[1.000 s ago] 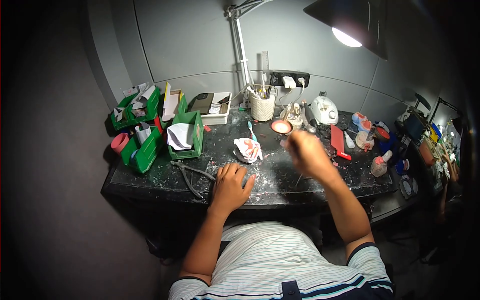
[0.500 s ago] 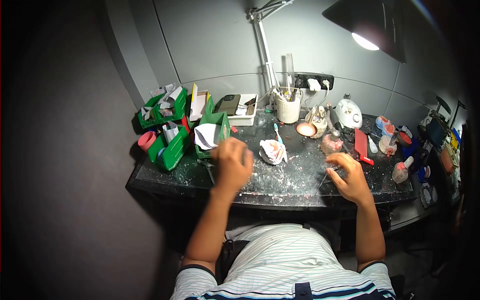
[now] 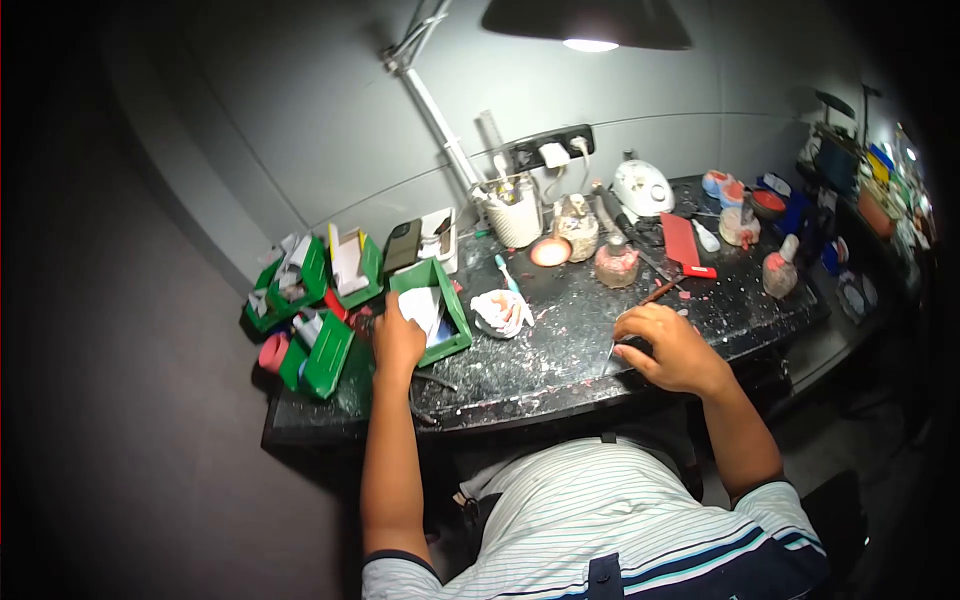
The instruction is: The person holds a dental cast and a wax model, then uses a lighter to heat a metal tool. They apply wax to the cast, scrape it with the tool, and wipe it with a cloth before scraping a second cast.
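Observation:
My left hand (image 3: pixel 399 340) is at the left wall of a green bin (image 3: pixel 458 318), its fingers curled over the edge beside the white paper (image 3: pixel 420 305) inside; the fingertips are partly hidden. Just right of the bin lies a dental cast (image 3: pixel 500 313) with white and pink parts, a toothbrush (image 3: pixel 508 272) behind it. Over the front right of the bench, my right hand (image 3: pixel 672 348) is closed around a thin carving tool with a brown handle (image 3: pixel 660 291). The tool's narrow metal tip points down to the left.
More green bins (image 3: pixel 328 355) and a pink cup (image 3: pixel 272 352) stand at the left. Along the back are a phone (image 3: pixel 404 243), a tool holder (image 3: pixel 516 222), a burner-like glass bottle (image 3: pixel 617 265) and a white device (image 3: pixel 643 188). A red sheet (image 3: pixel 680 243) and several casts lie right.
The view has turned. My left hand has moved left and down onto the green bin, which now sits closer to the dental cast. My right hand has turned, showing the tool's brown handle.

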Available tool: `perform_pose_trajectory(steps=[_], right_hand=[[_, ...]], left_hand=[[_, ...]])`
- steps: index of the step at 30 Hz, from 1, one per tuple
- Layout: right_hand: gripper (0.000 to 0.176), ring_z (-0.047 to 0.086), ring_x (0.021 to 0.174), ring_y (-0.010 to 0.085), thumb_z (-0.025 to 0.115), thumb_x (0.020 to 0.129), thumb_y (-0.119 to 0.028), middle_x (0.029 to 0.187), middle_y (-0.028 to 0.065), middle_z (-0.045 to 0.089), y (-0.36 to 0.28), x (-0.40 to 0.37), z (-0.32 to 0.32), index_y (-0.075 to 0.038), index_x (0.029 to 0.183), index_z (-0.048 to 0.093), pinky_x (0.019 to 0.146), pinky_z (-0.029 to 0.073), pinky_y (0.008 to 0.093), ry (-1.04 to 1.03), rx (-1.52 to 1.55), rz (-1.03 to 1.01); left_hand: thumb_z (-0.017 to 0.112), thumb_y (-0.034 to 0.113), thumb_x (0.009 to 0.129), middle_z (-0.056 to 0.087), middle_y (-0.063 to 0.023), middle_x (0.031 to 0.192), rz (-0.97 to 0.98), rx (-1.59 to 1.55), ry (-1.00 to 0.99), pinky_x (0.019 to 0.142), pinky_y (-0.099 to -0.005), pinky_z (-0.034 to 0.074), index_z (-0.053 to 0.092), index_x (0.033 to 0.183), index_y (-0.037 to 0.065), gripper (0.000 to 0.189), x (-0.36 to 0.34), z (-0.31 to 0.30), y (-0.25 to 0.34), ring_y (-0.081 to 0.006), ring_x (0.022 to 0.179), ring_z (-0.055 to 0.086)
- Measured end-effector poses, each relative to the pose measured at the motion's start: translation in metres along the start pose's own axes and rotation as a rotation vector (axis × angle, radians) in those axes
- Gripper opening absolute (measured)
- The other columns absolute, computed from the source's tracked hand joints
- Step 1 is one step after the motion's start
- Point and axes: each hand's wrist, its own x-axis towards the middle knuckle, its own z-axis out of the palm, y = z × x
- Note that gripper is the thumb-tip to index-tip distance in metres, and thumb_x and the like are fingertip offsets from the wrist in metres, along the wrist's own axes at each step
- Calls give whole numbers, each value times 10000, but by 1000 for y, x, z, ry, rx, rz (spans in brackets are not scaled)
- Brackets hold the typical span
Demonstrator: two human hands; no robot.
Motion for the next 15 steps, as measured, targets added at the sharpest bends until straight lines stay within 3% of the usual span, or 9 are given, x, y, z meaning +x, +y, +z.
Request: perform_pose_trajectory(steps=[3, 6, 8, 10, 12, 13, 15], right_hand=[[212, 634, 1056, 362, 748, 855, -141, 1047, 161, 697, 22, -15, -21, -13, 1017, 701, 946, 499, 457, 106, -182, 165], [177, 631, 1017, 368, 752, 853, -106, 1048, 141, 702, 38, -29, -32, -30, 1010, 722, 943, 496, 463, 138, -132, 253], [170, 626, 1012, 360, 759, 856, -118, 1038, 128, 700, 49, -31, -15, -38, 1002, 726, 943, 487, 459, 152, -98, 208], [165, 622, 1006, 352, 766, 859, -130, 1028, 115, 697, 48, -30, -4, -45, 995, 731, 943, 477, 455, 156, -51, 139], [169, 608, 1022, 321, 778, 861, -173, 999, 96, 684, 40, -26, -1, -63, 984, 740, 944, 447, 441, 49, -155, 210], [144, 587, 1008, 301, 778, 855, -172, 956, 84, 651, 42, -24, 2, -70, 936, 717, 931, 421, 426, 46, -165, 217], [134, 580, 987, 302, 775, 852, -155, 941, 84, 635, 40, -22, 2, -68, 909, 689, 921, 417, 428, 67, -171, 190]], left_hand=[[658, 37, 850, 678, -372, 1003, 170, 37, 97, 878, -610, 504, 483, 1361, -6, 542, -3, 7, -2, -555, 964, 654], [661, 66, 860, 680, -369, 1031, 160, 47, 45, 898, -599, 504, 481, 1362, 0, 538, 0, -1, 7, -549, 996, 655], [656, 88, 874, 689, -355, 1041, 71, 92, -13, 911, -588, 505, 496, 1351, 19, 508, 1, -5, 11, -543, 1015, 657], [667, 123, 885, 701, -328, 1062, 63, 125, 5, 904, -586, 512, 518, 1341, 48, 485, 5, -4, 7, -529, 1020, 664], [683, 151, 888, 712, -297, 1071, 60, 203, 20, 884, -585, 522, 561, 1312, 72, 448, 8, -6, 6, -509, 1016, 675], [700, 189, 888, 706, -260, 1130, -19, 228, 5, 939, -569, 500, 611, 1313, 95, 444, 7, -14, 14, -475, 1100, 644], [665, 172, 892, 719, -260, 1031, -25, 302, 107, 871, -580, 519, 677, 1161, 72, 287, 9, -20, 13, -476, 1000, 675]])
